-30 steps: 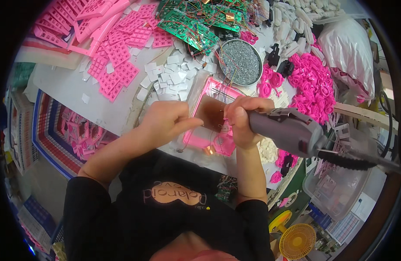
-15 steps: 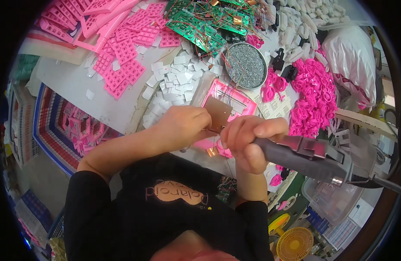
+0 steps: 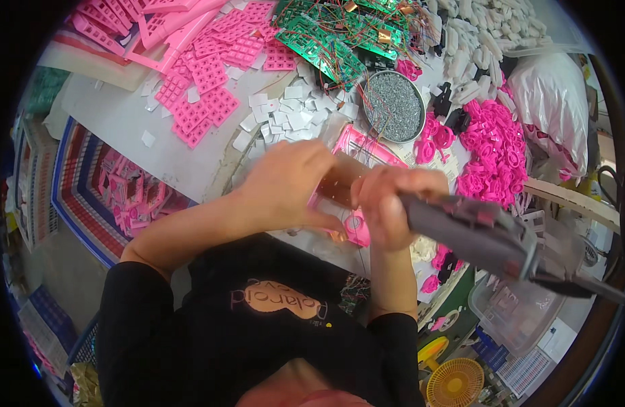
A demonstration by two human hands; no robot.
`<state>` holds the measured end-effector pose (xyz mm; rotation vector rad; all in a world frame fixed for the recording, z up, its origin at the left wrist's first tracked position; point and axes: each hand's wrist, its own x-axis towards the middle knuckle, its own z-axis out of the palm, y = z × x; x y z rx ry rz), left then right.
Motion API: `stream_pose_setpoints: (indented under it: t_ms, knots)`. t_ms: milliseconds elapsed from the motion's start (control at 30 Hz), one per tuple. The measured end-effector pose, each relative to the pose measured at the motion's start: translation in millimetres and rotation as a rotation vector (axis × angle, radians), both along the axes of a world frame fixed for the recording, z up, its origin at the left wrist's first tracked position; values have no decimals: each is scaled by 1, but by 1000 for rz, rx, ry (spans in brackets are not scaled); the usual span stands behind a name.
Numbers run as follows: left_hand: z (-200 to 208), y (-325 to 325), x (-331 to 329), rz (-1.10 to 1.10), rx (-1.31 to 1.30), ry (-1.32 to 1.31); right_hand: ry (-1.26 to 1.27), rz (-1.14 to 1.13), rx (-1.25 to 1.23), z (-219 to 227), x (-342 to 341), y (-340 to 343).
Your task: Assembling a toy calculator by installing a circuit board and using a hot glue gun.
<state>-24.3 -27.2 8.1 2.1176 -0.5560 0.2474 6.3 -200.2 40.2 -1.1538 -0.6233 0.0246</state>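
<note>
My left hand (image 3: 292, 183) is spread at the left side of a pink plastic case (image 3: 356, 227); its thumb reaches out low across the case, apart from the fingers, and some fingertips are hidden. A flat brown board (image 3: 346, 178) lies over the case, between my hands, with thin wires beyond it. In my right hand (image 3: 397, 200) is a dark grey power screwdriver (image 3: 468, 234), held nearly level, its body pointing out to the right. My right fingers curl round its left end, close to the board's right edge. The tool's tip is hidden by the hand.
Beyond the case stand a round bowl of small screws (image 3: 395, 107), white square pieces (image 3: 299, 112) and green circuit boards (image 3: 319, 51). Pink keypad parts (image 3: 207, 102) lie left. Bright pink loops (image 3: 492, 149) and a white plastic bag (image 3: 550, 102) are right. A yellow fan (image 3: 455, 383) sits lower right.
My left hand has moved up and its thumb has spread from the fingers, which were pinched at the board's edge. The screwdriver's left end has dipped slightly; the board looks tilted and darker.
</note>
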Motion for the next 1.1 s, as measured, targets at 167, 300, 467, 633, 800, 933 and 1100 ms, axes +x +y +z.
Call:
stream_pose_setpoints:
  t_ms: [167,300,467,633,800,933,1100]
  knots:
    - [-11,9,-55,5,298,339,39,-86,-56,-23,18,3]
    - [-22,4,-72,-9,309,428,24,-112,-103,-29,21,8]
    - [2,26,-59,43,290,371,-87,-145,-195,-39,25,10]
    - [23,31,-28,232,201,71,-166,-164,-319,-40,24,10]
    - [6,-12,-47,-234,288,52,-87,-174,-295,-36,26,8]
    - [-21,-36,-41,-259,318,-115,-23,-149,-98,-10,29,-6]
    - [-18,-27,-37,-291,166,-30,29,-260,-189,13,15,-38]
